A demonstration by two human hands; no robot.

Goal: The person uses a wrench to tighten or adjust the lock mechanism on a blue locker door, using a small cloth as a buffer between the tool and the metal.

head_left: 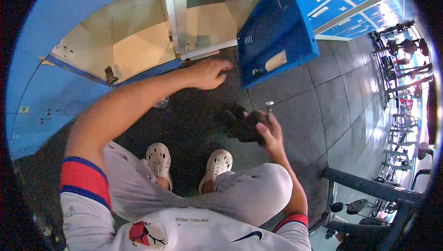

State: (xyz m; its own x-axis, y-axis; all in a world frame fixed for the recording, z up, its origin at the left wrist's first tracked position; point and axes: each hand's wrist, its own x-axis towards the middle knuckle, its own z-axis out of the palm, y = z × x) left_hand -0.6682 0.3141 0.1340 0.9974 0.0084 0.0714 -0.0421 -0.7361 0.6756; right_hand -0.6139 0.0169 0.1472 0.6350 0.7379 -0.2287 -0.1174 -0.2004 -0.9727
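Observation:
My left hand reaches across in front of the open lockers, its fingers bent inward and their tips blurred. Whatever those fingers may hold is hidden. Beside it, to the right, hangs an open blue locker door with a small latch near its lower edge. Lower down, my right hand is closed round a black, glove-like bundle. A slim metal piece with a shiny silver head sticks up from the same grip; its exact kind is unclear.
An open locker compartment with a pale inside lies at upper left, a small dark fitting at its front edge. Blue lockers line the upper right. Dark floor tiles spread rightward to gym equipment. My light shoes are below.

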